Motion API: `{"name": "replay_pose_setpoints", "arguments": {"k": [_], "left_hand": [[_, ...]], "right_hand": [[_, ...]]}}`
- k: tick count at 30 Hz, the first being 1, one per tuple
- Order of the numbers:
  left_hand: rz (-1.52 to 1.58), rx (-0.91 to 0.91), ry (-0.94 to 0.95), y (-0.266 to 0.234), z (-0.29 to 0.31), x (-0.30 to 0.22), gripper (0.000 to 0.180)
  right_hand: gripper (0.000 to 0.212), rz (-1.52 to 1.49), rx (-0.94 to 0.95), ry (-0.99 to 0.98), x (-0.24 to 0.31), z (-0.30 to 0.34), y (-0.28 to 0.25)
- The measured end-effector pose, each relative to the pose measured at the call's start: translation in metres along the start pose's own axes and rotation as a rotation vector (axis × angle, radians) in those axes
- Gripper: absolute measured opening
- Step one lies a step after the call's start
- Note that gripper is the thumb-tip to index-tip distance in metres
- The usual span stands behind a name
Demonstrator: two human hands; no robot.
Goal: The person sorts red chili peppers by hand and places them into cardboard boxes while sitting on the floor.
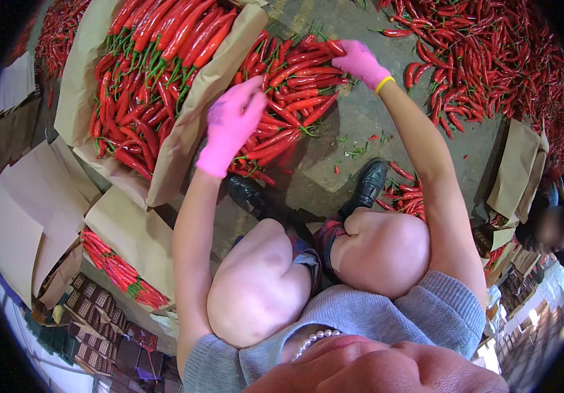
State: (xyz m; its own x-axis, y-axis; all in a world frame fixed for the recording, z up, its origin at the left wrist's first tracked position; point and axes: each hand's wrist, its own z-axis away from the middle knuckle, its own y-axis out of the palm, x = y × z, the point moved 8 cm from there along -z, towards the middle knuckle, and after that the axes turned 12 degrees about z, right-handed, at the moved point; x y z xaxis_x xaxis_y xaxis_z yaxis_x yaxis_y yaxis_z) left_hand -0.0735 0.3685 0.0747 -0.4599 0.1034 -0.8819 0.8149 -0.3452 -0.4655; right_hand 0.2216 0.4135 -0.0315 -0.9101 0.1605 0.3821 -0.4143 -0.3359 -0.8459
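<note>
My left hand (233,124), in a pink glove, reaches over the left side of a heap of red chili peppers (301,85) on the floor. Its fingers are slightly apart, with no pepper visible in them. At the heap's far right edge, my right hand (362,63), gloved in pink with a yellow cuff, has its fingers closed on the end of a chili pepper (336,48). Beside my left hand stands a paper-lined box (180,141). Long red peppers with green stems (157,72) fill it in layers, those at the far end lined up side by side.
A large spread of loose chilies (491,59) covers the floor at the far right. A small pile (405,198) lies by my right shoe (368,185). Another paper-lined box (128,226) with peppers and cardboard flaps (17,223) stand at left. Brown paper (517,170) hangs at right.
</note>
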Motion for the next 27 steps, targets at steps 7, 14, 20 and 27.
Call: {"name": "replay_pose_setpoints", "arguments": {"k": [7, 14, 20, 27], "left_hand": [[-0.735, 0.381, -0.135, 0.113, -0.069, 0.069, 0.027], [-0.599, 0.218, -0.098, 0.091, -0.056, 0.047, 0.029], [0.050, 0.053, -0.234, 0.034, -0.015, -0.011, 0.022], [-0.262, -0.399, -0.007, -0.170, -0.043, -0.107, 0.023]], "right_hand": [[0.026, -0.841, 0.302, 0.250, -0.029, 0.076, 0.057], [0.033, -0.339, -0.269, -0.190, 0.014, 0.003, -0.018], [0.044, 0.224, -0.145, -0.527, 0.061, -0.043, 0.019], [0.037, -0.026, -0.053, -0.314, 0.003, 0.038, -0.037]]}}
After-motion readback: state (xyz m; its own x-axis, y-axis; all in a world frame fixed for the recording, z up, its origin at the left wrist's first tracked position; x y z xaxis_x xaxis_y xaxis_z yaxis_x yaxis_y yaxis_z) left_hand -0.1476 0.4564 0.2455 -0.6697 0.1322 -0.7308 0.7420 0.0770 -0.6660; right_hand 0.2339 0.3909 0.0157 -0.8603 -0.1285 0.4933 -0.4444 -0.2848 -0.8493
